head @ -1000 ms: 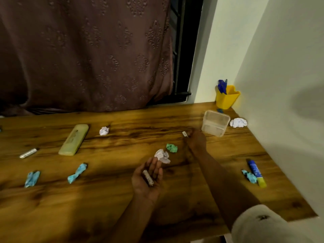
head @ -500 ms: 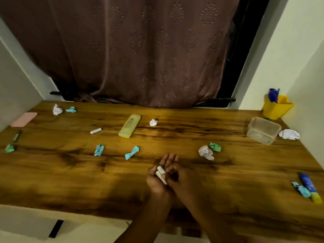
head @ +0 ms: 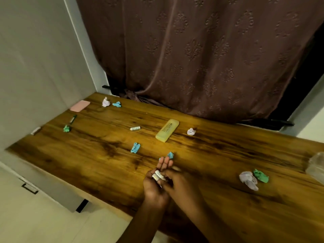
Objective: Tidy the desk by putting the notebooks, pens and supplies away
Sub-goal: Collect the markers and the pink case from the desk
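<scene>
Early stage: the left hand [head: 154, 183], palm up and fingers extended, carries two white sticks [head: 158, 174] above the desk [head: 105, 155], the right hand [head: 182, 187] touches them (pinch not determinable), and the yellow case [head: 167, 131], green pen [head: 72, 118] and another stick [head: 135, 128] lie uncollected

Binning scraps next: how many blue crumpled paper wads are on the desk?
3 blue paper wads. One near the far left corner beside a white wad; one mid-desk; one partly hidden behind the fingers of the left hand. Others may lie off-frame.
</scene>
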